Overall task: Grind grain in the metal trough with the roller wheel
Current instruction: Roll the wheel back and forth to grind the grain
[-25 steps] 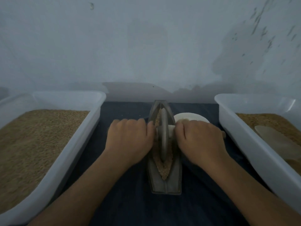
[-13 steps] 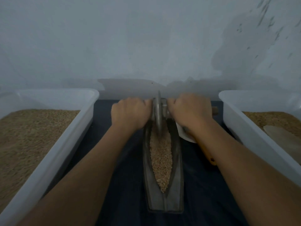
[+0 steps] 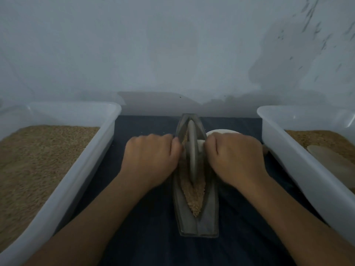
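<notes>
A boat-shaped grey metal trough (image 3: 210, 217) lies lengthwise on a dark blue cloth, its groove filled with tan grain (image 3: 194, 196). A grey metal roller wheel (image 3: 192, 150) stands on edge in the groove, around the middle of the trough. My left hand (image 3: 151, 158) grips the wheel's axle handle on the left side. On the right side my right hand (image 3: 234, 158) grips the pale axle handle (image 3: 200, 145). Both fists hide most of the handle.
A white plastic tub (image 3: 86, 162) full of grain stands on the left. A second white tub (image 3: 288, 160) on the right holds grain and a pale scoop (image 3: 334, 160). Behind my right hand, a white bowl (image 3: 222, 131) peeks out. A grey wall rises close behind.
Half a second ago the wheel was at the trough's far end with my arms stretched. Both hands have pulled it back toward me to the middle.
</notes>
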`<state>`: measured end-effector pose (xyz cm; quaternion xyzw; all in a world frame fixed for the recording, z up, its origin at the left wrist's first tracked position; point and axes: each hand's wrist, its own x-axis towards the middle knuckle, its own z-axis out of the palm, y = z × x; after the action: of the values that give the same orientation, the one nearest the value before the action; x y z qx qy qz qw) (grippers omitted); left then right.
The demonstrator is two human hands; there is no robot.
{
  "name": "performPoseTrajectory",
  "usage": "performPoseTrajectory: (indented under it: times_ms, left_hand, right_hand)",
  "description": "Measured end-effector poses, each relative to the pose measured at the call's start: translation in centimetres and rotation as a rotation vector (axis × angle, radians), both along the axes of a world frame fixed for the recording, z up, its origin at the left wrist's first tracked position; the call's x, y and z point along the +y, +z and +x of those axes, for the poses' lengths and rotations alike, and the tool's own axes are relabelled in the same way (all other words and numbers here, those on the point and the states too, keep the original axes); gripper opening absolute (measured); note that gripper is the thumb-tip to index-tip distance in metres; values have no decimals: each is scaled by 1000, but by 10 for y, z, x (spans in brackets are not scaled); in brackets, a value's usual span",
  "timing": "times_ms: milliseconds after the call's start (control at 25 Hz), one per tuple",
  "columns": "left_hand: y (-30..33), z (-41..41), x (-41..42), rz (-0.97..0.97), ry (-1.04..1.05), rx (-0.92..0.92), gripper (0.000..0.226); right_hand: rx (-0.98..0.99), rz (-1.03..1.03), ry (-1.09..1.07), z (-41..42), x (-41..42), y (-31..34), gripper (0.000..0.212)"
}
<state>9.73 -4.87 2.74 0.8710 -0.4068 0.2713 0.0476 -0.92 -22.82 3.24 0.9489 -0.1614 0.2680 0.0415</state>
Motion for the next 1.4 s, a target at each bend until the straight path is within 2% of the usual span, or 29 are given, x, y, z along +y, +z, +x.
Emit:
performPoseTrajectory:
  times_ms: [80, 120, 200, 280, 400, 520, 600, 720, 840, 920, 1000, 1040, 1160, 1240, 1320, 1400]
  left_hand:
    - [11, 31, -28, 111, 78, 20, 33]
    - [20, 50, -43, 136, 123, 85, 46]
    - [34, 82, -66, 99, 195, 306, 56]
    - [40, 97, -82, 22, 215, 402, 50]
    - [32, 88, -72, 22, 229, 293, 48]
    - [7, 50, -36, 105, 104, 42, 24]
    - [-4, 18, -9, 44, 52, -32, 25]
    - [-13, -23, 18, -103, 36, 21, 37]
    - [-14, -28, 27, -169, 2, 57, 36]
    - [-9, -16, 19, -145, -11, 51, 34]
    - [-3, 4, -2, 0, -5, -61, 28]
    - [1, 20, -15, 72, 35, -40, 22]
    - [26, 78, -52, 166, 173, 282, 40]
    - [38, 96, -68, 197, 171, 408, 45]
    - [42, 95, -74, 184, 160, 332, 51]
    - [34, 78, -68, 119, 163, 209, 55]
  right_hand:
    - [66, 9, -67, 40, -24, 6, 54]
    - [90, 46, -83, 59, -36, 11, 49]
    - [134, 145, -83, 91, -55, 21, 45]
    - [166, 172, -90, 104, -67, 28, 45]
    - [145, 79, -49, 91, -56, 23, 43]
    - [43, -38, -40, 48, -21, 13, 51]
    - [23, -63, 17, 13, 0, 7, 50]
    - [-34, -33, 20, -27, 17, -2, 44]
    - [-84, -110, 47, -31, 22, -3, 40]
    - [-45, -92, 41, -15, 14, 3, 47]
    - [34, -70, -13, 13, -3, 8, 54]
    - [74, -85, -48, 32, -14, 11, 53]
    - [193, -4, -65, 87, -44, 28, 40]
    - [277, 106, -80, 105, -56, 38, 36]
    - [275, 91, -70, 105, -60, 34, 30]
    - [202, 123, -104, 85, -53, 21, 37]
